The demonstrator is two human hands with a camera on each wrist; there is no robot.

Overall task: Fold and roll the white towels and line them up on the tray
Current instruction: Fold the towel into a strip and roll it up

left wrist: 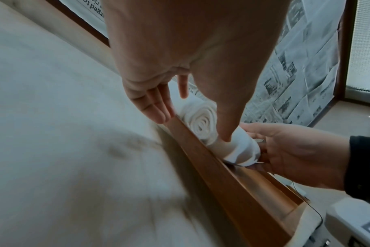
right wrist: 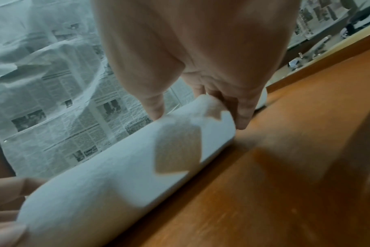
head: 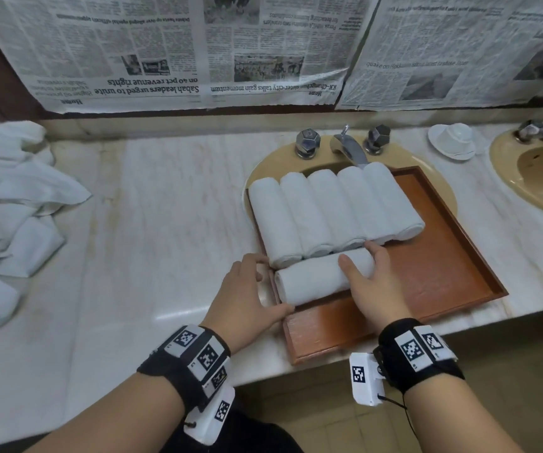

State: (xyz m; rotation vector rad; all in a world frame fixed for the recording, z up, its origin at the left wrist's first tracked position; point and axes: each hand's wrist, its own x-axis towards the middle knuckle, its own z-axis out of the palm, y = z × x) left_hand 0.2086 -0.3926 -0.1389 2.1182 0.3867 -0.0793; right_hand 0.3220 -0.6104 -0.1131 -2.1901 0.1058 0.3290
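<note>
Wrist bands with printed markers [head: 198, 351] sit nearest the lens, one on each forearm. Right hand [head: 369, 282] wraps the right end of a rolled towel [head: 312, 279]: thumb on the near side, fingers curled over the top and far side. Left hand [head: 247, 295] is at the roll's left end, fingers straight and relaxed, thumb tip touching the roll, fingertips at the tray's left rim. The roll lies crosswise on the wooden tray [head: 443, 273], touching the near ends of five rolled towels [head: 328, 207] packed side by side on the far-left part of the tray. Tray sits tilted over a tan sink [head: 263, 168]; the tap [head: 348, 148] overhangs the far end of the row. Loose white towels [head: 12, 191] are heaped at the left on the marble counter [head: 165, 207]. Upturned cup on a saucer [head: 453, 140] lies between this sink and a second sink [head: 531, 178] at the right. Newspaper [head: 198, 44] covers the wall behind.
</note>
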